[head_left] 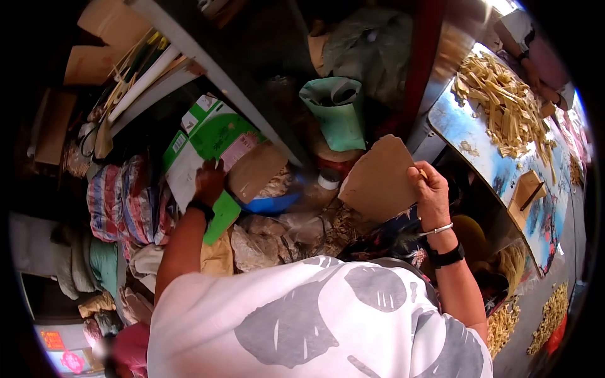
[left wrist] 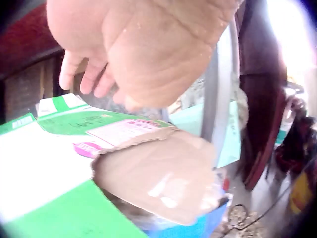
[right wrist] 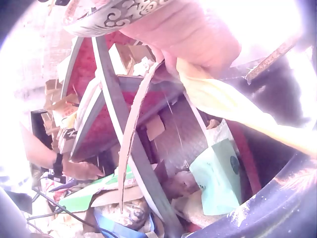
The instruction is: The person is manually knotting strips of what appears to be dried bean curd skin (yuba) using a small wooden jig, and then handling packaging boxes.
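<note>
My right hand (head_left: 432, 192) holds a torn piece of brown cardboard (head_left: 381, 179) by its right edge, between thumb and fingers. In the right wrist view this cardboard shows edge-on, and a pale yellow strip (right wrist: 233, 106) also sticks out of the grip. My left hand (head_left: 209, 183) is over a flattened green and white carton (head_left: 220, 138), its fingers extended in the left wrist view. Beside the carton, a brown cardboard flap (left wrist: 158, 168) covers part of a blue container (head_left: 271, 203) with clear plastic in it.
A light green bag (head_left: 337, 120) stands behind a grey metal post (head_left: 214, 75). Striped woven bags (head_left: 129, 198) lie at left. On the right, a blue patterned table (head_left: 501, 179) bears a heap of pale yellow pieces (head_left: 504, 104) and a wooden block (head_left: 526, 195); another person's arm (head_left: 529, 69) reaches there.
</note>
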`<state>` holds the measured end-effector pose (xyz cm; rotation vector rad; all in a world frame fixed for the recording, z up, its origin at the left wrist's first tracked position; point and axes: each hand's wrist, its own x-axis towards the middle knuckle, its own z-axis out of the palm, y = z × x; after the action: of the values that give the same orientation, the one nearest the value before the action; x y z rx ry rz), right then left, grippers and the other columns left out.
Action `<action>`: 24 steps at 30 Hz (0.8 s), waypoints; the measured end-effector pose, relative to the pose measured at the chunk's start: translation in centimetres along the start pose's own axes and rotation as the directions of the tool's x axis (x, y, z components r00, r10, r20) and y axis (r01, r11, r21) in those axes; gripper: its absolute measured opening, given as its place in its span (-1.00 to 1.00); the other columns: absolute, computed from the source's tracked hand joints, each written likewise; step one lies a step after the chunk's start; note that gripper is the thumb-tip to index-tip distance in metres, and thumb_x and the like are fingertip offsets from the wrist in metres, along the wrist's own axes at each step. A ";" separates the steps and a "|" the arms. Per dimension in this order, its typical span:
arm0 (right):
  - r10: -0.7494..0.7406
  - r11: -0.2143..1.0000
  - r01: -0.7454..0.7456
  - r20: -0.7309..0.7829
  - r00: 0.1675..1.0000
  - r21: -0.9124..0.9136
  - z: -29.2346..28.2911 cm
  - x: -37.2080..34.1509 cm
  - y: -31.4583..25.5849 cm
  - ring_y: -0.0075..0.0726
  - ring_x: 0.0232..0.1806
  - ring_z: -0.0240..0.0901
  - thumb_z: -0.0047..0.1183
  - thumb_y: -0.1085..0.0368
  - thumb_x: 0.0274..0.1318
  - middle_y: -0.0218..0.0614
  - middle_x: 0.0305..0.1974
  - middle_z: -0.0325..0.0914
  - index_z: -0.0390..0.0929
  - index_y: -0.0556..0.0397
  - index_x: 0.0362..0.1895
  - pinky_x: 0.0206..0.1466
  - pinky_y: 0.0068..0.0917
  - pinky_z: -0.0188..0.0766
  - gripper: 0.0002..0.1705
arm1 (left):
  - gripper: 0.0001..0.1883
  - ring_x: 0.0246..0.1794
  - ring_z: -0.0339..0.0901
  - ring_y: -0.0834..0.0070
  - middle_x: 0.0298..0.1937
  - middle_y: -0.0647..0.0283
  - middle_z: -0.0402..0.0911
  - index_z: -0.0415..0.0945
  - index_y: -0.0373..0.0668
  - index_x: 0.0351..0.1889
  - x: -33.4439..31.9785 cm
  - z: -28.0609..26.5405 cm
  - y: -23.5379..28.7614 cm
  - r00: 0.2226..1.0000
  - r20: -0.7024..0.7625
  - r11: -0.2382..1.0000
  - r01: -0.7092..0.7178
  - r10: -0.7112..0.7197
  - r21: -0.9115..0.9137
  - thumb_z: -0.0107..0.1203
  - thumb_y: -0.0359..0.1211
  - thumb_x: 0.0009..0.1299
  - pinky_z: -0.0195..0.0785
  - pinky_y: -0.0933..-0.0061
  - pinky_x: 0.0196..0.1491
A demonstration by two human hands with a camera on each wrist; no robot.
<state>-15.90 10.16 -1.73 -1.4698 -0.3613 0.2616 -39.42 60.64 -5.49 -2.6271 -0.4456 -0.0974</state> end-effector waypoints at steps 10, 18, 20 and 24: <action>-0.017 0.997 0.006 -0.154 0.988 -0.073 -3.4 -3.5 -4.5 -0.70 -0.44 0.23 0.12 0.37 0.24 -0.46 -0.56 0.38 0.55 0.13 -0.24 -0.40 -0.62 0.25 -0.91 | -0.76 -0.13 0.51 0.02 -0.11 -0.01 0.56 0.60 -0.23 -0.15 1.3 -12.5 22.8 0.896 -0.160 0.610 -0.403 0.414 -0.682 0.08 -0.57 0.23 0.41 0.02 -0.16; -0.246 0.892 -0.040 -0.556 0.794 -0.451 -13.6 -10.5 -5.8 -0.60 -0.56 0.18 0.09 0.26 0.30 -0.26 -0.61 0.32 0.51 0.10 -0.21 -0.47 -0.54 0.27 -0.84 | -0.84 -0.31 0.46 0.06 -0.36 0.06 0.49 0.54 -0.25 -0.19 10.6 -22.1 33.4 0.639 -0.476 0.190 -0.695 0.604 -0.693 0.16 -0.54 0.27 0.36 0.17 -0.28; -0.142 0.923 -0.154 -0.683 0.716 -0.353 -16.2 -12.9 -5.8 -0.66 -0.52 0.16 0.04 0.25 0.36 -0.45 -0.59 0.31 0.51 0.08 -0.21 -0.47 -0.58 0.22 -0.85 | -0.83 -0.31 0.47 0.04 -0.34 0.05 0.49 0.53 -0.25 -0.17 11.2 -22.4 33.0 0.615 -0.490 0.122 -0.690 0.618 -0.713 0.16 -0.53 0.28 0.36 0.16 -0.28; 0.084 0.991 -0.134 -0.849 0.521 0.016 -18.7 -15.7 -4.2 -0.84 -0.50 0.15 -0.01 0.21 0.42 -0.74 -0.43 0.33 0.51 -0.11 -0.06 -0.54 -0.77 0.09 -0.87 | -0.92 -0.29 0.55 -0.03 -0.34 0.02 0.57 0.55 -0.20 -0.23 13.5 -16.1 26.3 0.780 -0.307 0.362 -0.549 0.545 -0.753 0.12 -0.49 0.33 0.43 0.16 -0.25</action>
<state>-23.24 -13.43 0.07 -1.4936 0.5502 -0.4010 -17.91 35.13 -0.83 -3.5302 0.7420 -0.1033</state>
